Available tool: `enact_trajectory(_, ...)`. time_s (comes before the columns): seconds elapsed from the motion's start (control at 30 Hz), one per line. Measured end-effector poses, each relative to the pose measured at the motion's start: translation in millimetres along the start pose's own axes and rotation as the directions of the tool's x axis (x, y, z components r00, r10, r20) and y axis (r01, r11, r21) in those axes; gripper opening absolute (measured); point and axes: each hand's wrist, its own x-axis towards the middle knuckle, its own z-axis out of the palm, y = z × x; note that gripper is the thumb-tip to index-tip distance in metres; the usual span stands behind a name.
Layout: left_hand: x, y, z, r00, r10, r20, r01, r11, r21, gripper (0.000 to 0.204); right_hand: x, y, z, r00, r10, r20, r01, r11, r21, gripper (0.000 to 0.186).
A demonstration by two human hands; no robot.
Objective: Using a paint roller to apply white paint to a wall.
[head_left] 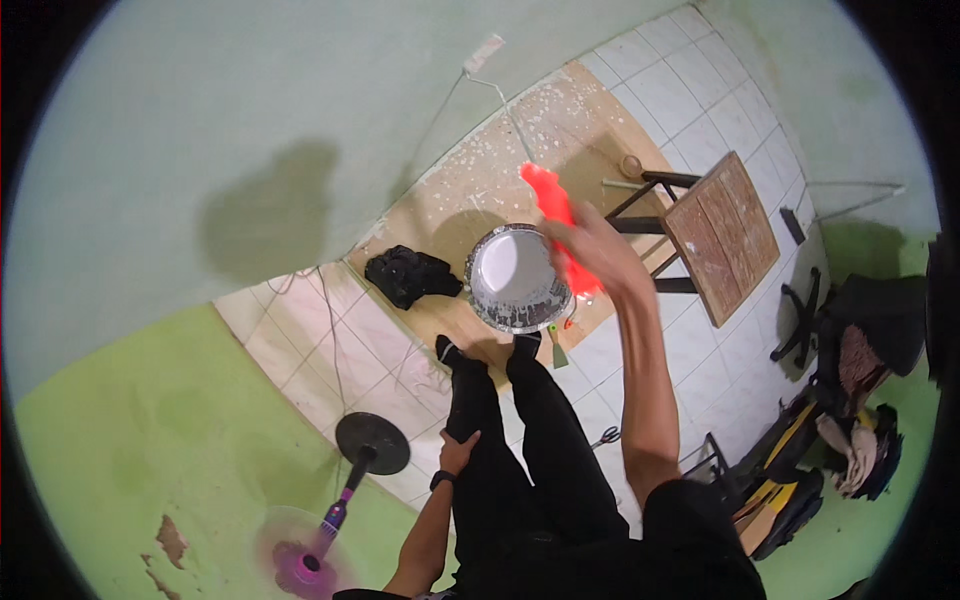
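Observation:
My right hand [592, 250] is stretched out ahead, shut on a bright orange-red tool [548, 198] whose end points toward the pale green wall. Below it on the floor stands a round metal basin [514, 312] with white paint inside, set on paint-spattered cardboard [560, 120]. My left hand [457, 452] rests against my left thigh, fingers curled, holding nothing. My black-trousered legs and feet stand just behind the basin.
A black cloth [408, 272] lies on the cardboard left of the basin. A wooden-topped stool [722, 232] stands to the right. A pedestal fan [338, 505] stands at lower left. Scissors [604, 437] and a small scraper [556, 350] lie on the tiles. Chairs crowd the right side.

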Motion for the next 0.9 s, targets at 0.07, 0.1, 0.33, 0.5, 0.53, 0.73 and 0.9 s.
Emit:
enact_trajectory(0.07, 6, 2, -1, 0.999, -0.007, 0.038, 0.006, 1.000, 0.025, 0.101, 30, 14, -9, 0.996, -0.064, 0.061, 0.060, 0.996, 0.073, 0.021)
enact_trajectory(0.1, 0, 8, 0, 1.000, -0.026, 0.013, 0.025, 0.999, 0.037, 0.099, 10, 10, -16, 0.998, -0.025, 0.055, 0.025, 1.000, -0.010, 0.017)
enact_trajectory(0.33, -6, -18, -33, 0.999, 0.017, -0.052, -0.022, 0.994, -0.104, 0.076, -43, 0, -9, 0.980, -0.018, 0.200, -0.009, 0.991, 0.134, 0.023)
enact_trajectory(0.5, -36, -23, -31, 0.971, 0.161, -0.179, -0.164, 0.986, -0.001, 0.047, -27, 15, -41, 0.988, -0.103, 0.111, 0.096, 0.993, 0.070, 0.023)
enact_trajectory(0.53, -46, -53, -47, 0.980, 0.054, -0.191, -0.079, 0.989, -0.127, 0.043, -63, -14, -28, 0.975, -0.115, 0.191, 0.094, 0.989, 0.118, 0.024)
enact_trajectory(0.73, -95, -49, -37, 0.973, -0.226, 0.037, 0.229, 0.965, -0.128, 0.043, -115, -28, -62, 0.968, -0.067, 0.241, 0.025, 0.985, 0.173, 0.031)
enact_trajectory(0.9, -84, -78, -56, 0.997, -0.076, -0.021, 0.072, 0.987, -0.142, 0.042, -60, 17, -53, 0.979, -0.078, 0.190, 0.070, 0.996, 0.051, 0.027)
